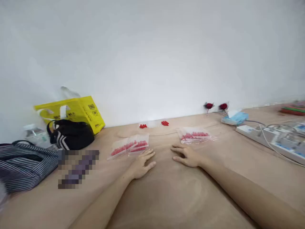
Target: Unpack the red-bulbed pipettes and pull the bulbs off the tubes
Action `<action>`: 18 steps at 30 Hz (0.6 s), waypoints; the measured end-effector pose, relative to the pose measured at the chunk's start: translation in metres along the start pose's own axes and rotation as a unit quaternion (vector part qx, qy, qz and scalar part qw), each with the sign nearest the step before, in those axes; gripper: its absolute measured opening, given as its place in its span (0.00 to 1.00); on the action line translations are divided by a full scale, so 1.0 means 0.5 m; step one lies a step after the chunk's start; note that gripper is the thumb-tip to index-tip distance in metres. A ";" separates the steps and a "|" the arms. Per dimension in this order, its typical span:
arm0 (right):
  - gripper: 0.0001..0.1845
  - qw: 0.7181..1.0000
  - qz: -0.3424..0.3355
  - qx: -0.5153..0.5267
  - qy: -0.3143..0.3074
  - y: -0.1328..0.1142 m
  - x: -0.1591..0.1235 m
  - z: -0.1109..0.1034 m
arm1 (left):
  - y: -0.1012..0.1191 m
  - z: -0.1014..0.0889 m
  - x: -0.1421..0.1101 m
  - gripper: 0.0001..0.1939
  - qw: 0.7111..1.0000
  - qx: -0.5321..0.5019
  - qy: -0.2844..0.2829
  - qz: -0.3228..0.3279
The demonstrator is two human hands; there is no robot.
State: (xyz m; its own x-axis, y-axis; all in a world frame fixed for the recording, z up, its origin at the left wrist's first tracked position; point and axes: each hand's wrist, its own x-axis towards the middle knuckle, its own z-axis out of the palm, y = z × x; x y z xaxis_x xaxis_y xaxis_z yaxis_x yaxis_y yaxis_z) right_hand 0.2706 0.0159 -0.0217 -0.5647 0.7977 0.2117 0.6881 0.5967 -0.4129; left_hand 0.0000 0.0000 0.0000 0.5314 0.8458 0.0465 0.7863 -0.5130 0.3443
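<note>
Rest your empty, loosely spread left hand (142, 164) and right hand (188, 156) lightly on the table (162, 200), nudging neither the left bags (139, 143) nor the right bags (195, 135).

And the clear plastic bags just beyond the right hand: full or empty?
Not empty: small red pieces show through the clear plastic bags beyond the right hand. How full each is, I cannot tell.

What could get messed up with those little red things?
Maybe two things. The left hand is right by the overlapping clear bags, so a nudge might slide them apart. The two small red piles near the wall might scatter if bumped, though I can't tell whether they're loose or bagged.
</note>
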 end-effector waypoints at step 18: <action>0.30 0.999 -0.022 0.007 0.048 0.004 0.001 0.010 | -0.067 -0.019 0.016 0.10 0.899 0.176 0.399 -0.047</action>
State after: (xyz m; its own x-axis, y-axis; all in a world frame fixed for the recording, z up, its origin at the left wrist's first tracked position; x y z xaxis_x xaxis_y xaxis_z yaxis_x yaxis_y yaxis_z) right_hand 0.2693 0.0167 -0.0270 -0.5481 0.7757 0.3130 0.6570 0.6308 -0.4129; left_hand -0.0250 0.0255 -0.0024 0.1727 0.6519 0.7383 0.9418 -0.3287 0.0699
